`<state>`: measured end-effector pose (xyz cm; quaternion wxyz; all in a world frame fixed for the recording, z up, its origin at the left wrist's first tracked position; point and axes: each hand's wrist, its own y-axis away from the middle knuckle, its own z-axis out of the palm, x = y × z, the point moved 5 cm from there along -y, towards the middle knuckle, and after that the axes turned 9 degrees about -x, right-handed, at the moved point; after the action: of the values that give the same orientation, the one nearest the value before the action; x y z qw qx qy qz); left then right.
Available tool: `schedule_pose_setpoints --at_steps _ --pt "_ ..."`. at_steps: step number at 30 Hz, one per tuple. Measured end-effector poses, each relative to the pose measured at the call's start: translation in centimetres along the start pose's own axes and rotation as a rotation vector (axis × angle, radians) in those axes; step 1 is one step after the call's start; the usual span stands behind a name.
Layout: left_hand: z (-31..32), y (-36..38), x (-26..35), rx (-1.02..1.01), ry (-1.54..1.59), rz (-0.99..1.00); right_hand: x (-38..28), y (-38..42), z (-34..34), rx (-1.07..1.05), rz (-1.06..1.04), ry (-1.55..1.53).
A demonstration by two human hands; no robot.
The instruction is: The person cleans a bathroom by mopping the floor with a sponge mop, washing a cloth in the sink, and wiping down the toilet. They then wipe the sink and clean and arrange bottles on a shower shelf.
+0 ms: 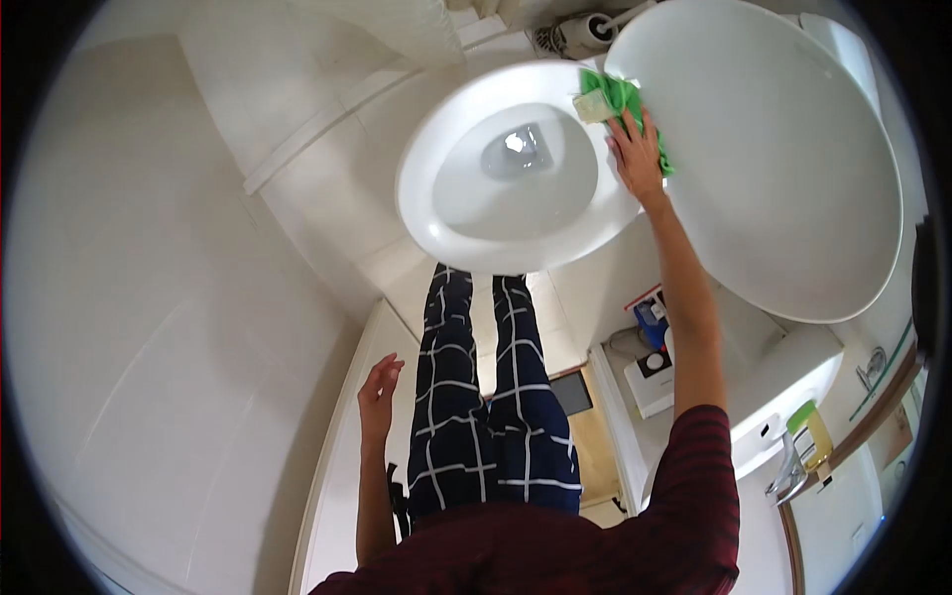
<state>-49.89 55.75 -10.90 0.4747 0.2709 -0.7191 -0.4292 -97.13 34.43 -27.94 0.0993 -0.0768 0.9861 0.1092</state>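
My right hand presses a green cloth onto the back of the white toilet seat, close to the hinge side. The cloth has a pale label-like patch at its left end, and part of it lies under my fingers and palm. Behind it rises the toilet lid, tipped up. Inside the toilet bowl there is water with a bright reflection. Down by my left leg hangs my left hand, empty, its fingers loosely bent and apart.
A toilet brush in its holder stands behind the toilet. To the right is a white sink with a tap and a yellow-green soap bottle. A shelf with boxes sits below it. A large pale wall fills the left.
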Motion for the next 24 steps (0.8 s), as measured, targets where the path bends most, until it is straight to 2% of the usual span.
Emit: schedule_pose_setpoints --at_steps 1,3,4,5,6,7,8,9,10,12,14,16,17,20,22,23,24 --pt "-0.1 0.2 -0.5 -0.014 0.000 -0.005 -0.7 2.7 0.0 -0.014 0.104 0.064" --pt "-0.6 0.2 -0.4 -0.030 0.003 -0.017 -2.7 9.0 1.1 -0.071 0.166 0.143" --pt "-0.9 0.4 -0.8 -0.019 0.023 0.008 -3.5 12.7 4.0 -0.178 0.218 0.030" --pt "-1.3 0.4 -2.0 -0.006 0.049 0.032 -5.6 15.6 5.9 0.044 0.239 -0.163" --pt "-1.5 0.5 -2.7 0.009 0.072 0.049 -8.4 16.7 6.7 0.064 0.380 -0.200" --pt "-1.7 0.7 -2.3 0.024 0.082 0.071 -11.8 16.7 6.9 0.091 0.419 -0.152" --pt "-1.8 1.1 -2.4 0.024 0.082 0.070 -15.6 16.1 7.9 0.012 0.507 -0.127" --pt "-1.9 1.3 -2.1 0.029 0.076 0.070 -19.8 14.6 7.1 0.049 0.523 -0.209" --pt "-1.9 1.1 -1.7 0.041 0.073 0.079 -23.0 13.2 8.3 -0.026 0.578 -0.312" --pt "-2.1 0.9 -0.9 0.044 0.043 0.115 -29.0 9.8 7.5 0.059 0.687 -0.614" --pt "-2.5 0.8 -0.3 0.043 0.006 0.152 -31.3 8.5 9.9 0.196 0.750 -0.994" --pt "-2.2 -0.8 1.3 0.034 -0.015 0.222 -32.6 8.5 10.5 -0.017 0.755 -1.698" --pt "-1.8 -1.9 3.1 0.059 -0.004 0.312 -32.7 9.3 9.1 -0.123 0.744 -1.890" --pt "-0.6 -3.8 12.6 0.120 -0.012 0.594 -29.4 12.9 0.9 -0.050 0.663 -2.177" --pt "3.6 -3.5 22.8 0.076 -0.108 0.807 -23.6 16.2 -8.1 0.026 0.662 -1.996" --pt "6.6 -2.6 27.7 0.025 -0.134 0.936 -20.3 19.1 -12.7 0.073 0.705 -1.634" --pt "10.1 -0.8 32.8 -0.050 -0.206 1.133 -17.3 21.4 -17.6 0.091 0.706 -1.571"
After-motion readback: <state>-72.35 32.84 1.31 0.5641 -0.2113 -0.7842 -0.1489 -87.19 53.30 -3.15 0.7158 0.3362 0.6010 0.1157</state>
